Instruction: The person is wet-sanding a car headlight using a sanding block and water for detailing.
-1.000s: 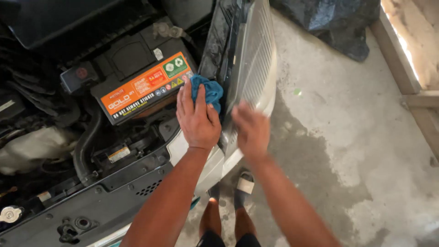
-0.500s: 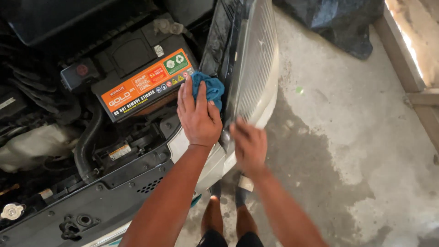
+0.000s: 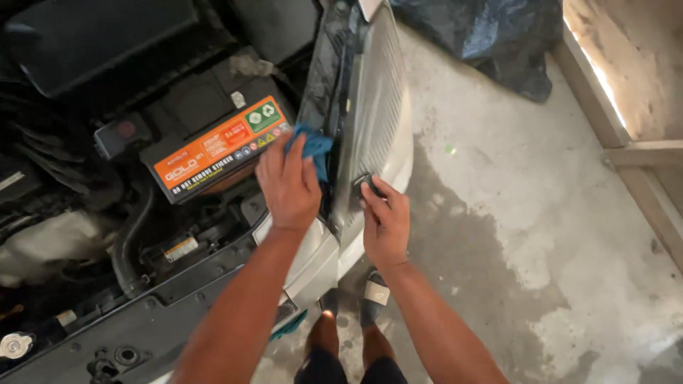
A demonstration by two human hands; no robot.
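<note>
Blue cloth (image 3: 313,148), crumpled, pressed flat under the left hand (image 3: 288,186) against the rear edge of the headlight (image 3: 373,121); headlight: clear ribbed lens, tilted upright, its lower edge touched by the right hand (image 3: 386,222)

A garage — open engine bay (image 3: 107,235), car battery (image 3: 213,146), stained concrete floor (image 3: 512,235).

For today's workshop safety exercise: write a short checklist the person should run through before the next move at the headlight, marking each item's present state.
1. Left hand presses the blue cloth flat: ok.
2. Right hand rests on the headlight lens: ok.
3. Cloth clear of the battery: ok.
4. Battery terminals covered: cannot tell.
5. Floor dry underfoot: not ok, a damp patch shows.
</note>
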